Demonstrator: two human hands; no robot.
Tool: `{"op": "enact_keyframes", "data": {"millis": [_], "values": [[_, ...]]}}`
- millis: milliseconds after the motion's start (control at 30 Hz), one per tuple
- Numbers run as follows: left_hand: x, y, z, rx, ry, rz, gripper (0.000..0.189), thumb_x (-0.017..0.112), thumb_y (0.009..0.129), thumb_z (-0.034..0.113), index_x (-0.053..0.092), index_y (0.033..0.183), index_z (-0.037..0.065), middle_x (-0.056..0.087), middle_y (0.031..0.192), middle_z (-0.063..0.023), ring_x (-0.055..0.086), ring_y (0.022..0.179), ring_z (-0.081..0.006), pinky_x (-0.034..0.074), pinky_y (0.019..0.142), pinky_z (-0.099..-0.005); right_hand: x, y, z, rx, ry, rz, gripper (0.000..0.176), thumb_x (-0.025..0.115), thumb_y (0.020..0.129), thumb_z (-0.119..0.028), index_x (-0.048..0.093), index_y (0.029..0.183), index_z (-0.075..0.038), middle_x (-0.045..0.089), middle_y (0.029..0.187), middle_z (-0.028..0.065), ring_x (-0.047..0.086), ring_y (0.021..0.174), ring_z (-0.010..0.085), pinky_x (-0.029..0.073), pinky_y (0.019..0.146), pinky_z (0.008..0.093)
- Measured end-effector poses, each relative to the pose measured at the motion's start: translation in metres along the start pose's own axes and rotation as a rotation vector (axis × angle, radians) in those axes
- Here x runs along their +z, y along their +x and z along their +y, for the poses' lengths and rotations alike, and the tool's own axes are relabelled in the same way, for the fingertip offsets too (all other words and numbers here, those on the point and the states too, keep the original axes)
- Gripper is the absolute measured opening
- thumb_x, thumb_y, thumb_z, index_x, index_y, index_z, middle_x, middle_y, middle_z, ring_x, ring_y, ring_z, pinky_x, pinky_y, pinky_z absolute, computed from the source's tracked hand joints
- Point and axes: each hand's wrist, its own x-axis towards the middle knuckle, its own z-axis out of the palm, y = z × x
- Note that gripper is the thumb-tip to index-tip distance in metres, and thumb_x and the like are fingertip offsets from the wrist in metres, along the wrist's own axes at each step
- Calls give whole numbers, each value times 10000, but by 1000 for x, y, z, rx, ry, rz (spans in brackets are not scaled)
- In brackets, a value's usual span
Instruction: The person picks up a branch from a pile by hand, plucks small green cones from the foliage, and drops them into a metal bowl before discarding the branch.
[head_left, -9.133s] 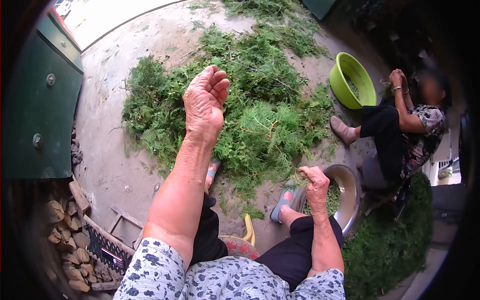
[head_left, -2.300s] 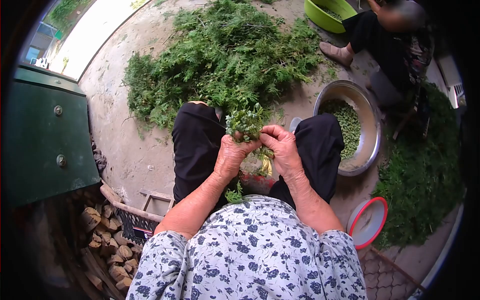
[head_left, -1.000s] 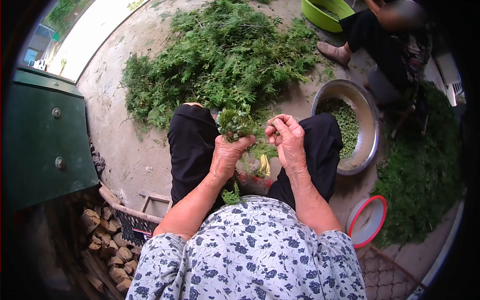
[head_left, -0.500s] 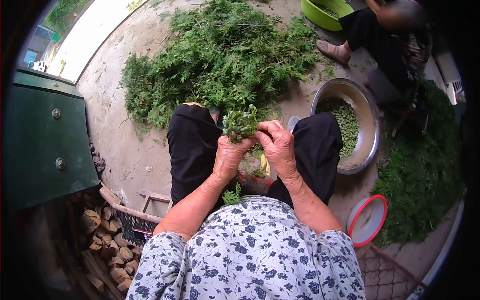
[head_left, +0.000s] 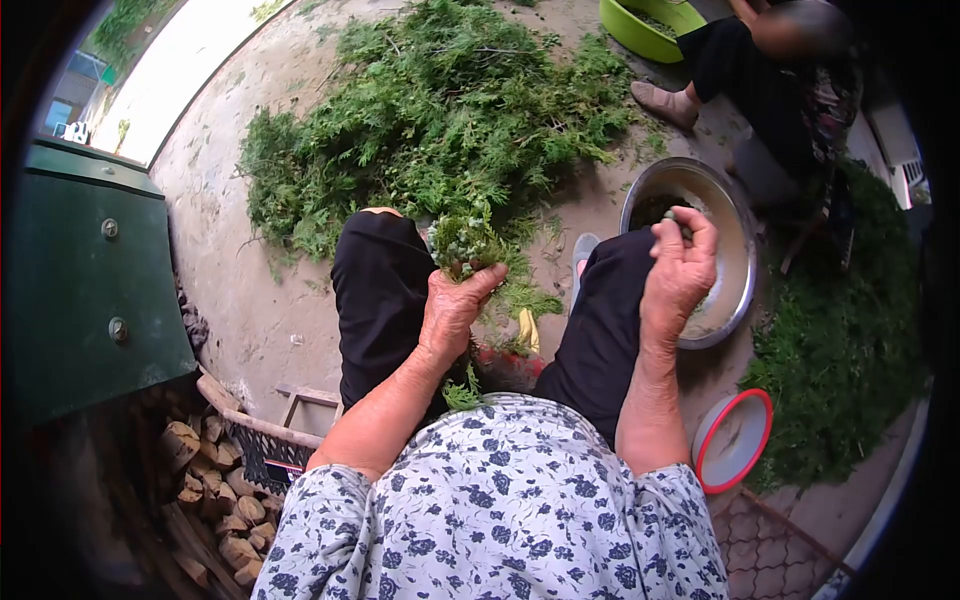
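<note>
My left hand (head_left: 452,312) is closed around an evergreen sprig (head_left: 463,247) that carries clusters of pale green cones, held up between my knees. Over the steel basin (head_left: 742,285) on the right, my right hand (head_left: 680,275) is raised with its fingers pinched. A small green cone (head_left: 671,216) shows at those fingertips. The hand and my right knee hide most of what lies in the basin. Loose green clippings (head_left: 530,298) lie between my feet, and another bit of foliage (head_left: 463,388) rests at my lap.
A large heap of evergreen branches (head_left: 440,120) spreads in front; another pile (head_left: 835,360) lies at the right. A seated person (head_left: 770,90) is beside a green tub (head_left: 650,30). Near me are a red-rimmed bowl (head_left: 735,440), split firewood (head_left: 215,490) and a green metal box (head_left: 100,290).
My right hand has left the sprig and swung right, over the steel basin, with a small cone in its fingers. My left hand keeps the sprig, tilted slightly leftward.
</note>
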Motion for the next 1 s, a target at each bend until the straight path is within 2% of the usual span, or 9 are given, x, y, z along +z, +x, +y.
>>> {"op": "enact_keyframes", "data": {"millis": [100, 233, 333, 433, 600, 667, 767, 867, 1000], "values": [[-7, 0, -1, -37, 132, -18, 171, 686, 769, 147, 610, 847, 15, 558, 684, 30, 449, 569, -48, 363, 513, -210, -55, 41, 23, -177, -447, 164, 214, 539, 769, 52, 598, 961, -21, 554, 993, 84, 570, 865, 203, 465, 777, 296], [-7, -2, 2, -53, 297, -98, 270, 678, 777, 279, 545, 773, 44, 516, 627, 16, 413, 524, -53, 344, 486, -212, -108, 64, 78, -103, -746, 178, 313, 548, 758, -13, 598, 1066, -38, 488, 1210, 186, 457, 1129, 309, 354, 961, 377], [-10, 0, -3, -9, 349, -115, 340, 661, 781, 343, 515, 788, 36, 508, 609, -5, 435, 522, -78, 366, 495, -234, -104, 62, 69, -77, -722, 167, 283, 544, 777, -19, 601, 1054, -20, 532, 1148, 167, 509, 1063, 276, 386, 926, 350], [-13, 1, -7, -11, 395, -130, 390, 645, 777, 362, 507, 846, 3, 527, 663, -49, 485, 559, -117, 410, 532, -265, -63, 45, 31, 38, -181, 122, 209, 539, 834, -46, 607, 1020, 20, 625, 920, 75, 578, 844, 161, 459, 755, 265], [-7, -4, -2, -52, 515, -119, 429, 655, 756, 319, 512, 949, -36, 545, 812, -76, 558, 674, -133, 464, 607, -269, 8, -22, -23, 443, 653, -471, 126, 536, 848, 12, 598, 957, 27, 624, 849, 72, 606, 716, 120, 494, 610, 219], [0, -8, 8, -63, 490, -132, 436, 663, 752, 313, 509, 963, -37, 545, 814, -72, 563, 685, -132, 466, 617, -270, 25, -48, -39, 428, 630, -710, 107, 528, 855, 8, 591, 935, 42, 612, 845, 67, 617, 746, 136, 504, 652, 227], [-3, -6, 7, -64, 434, -148, 463, 699, 727, 295, 506, 986, -37, 552, 810, -64, 564, 694, -124, 466, 618, -263, 49, -68, -16, -26, 224, -657, 77, 539, 836, 2, 597, 885, 18, 590, 835, 57, 600, 689, 104, 484, 619, 215], [-5, -3, 1, -22, 453, -204, 332, 681, 750, 190, 506, 912, -40, 536, 799, -52, 559, 724, -128, 483, 622, -274, 53, -69, -7, 319, 149, -660, 65, 561, 827, -31, 604, 860, 5, 588, 797, 63, 584, 646, 98, 473, 566, 233], [-10, 0, -6, -54, 299, -293, 323, 649, 774, 150, 505, 989, -43, 571, 832, -60, 576, 747, -138, 489, 630, -273, 51, -66, 0, 303, 72, -714, 97, 614, 799, -90, 609, 830, 2, 578, 717, 60, 572, 615, 110, 458, 536, 254]]}}
